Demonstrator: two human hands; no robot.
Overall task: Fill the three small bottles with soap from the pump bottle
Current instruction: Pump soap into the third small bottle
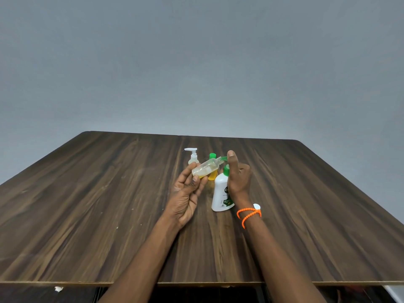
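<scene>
Fingers [197, 171] of the left hand [185, 193] pinch a tilted clear bottle [206, 168] at frame centre, its mouth held at the pump bottle's [220, 194] green nozzle. Right hand [238, 176] presses the pump. The mouth should be kept under the spout.

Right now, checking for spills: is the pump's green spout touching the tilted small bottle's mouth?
Cannot tell. In the head view the green spout meets the small bottle mouth, but contact is unclear.
</scene>
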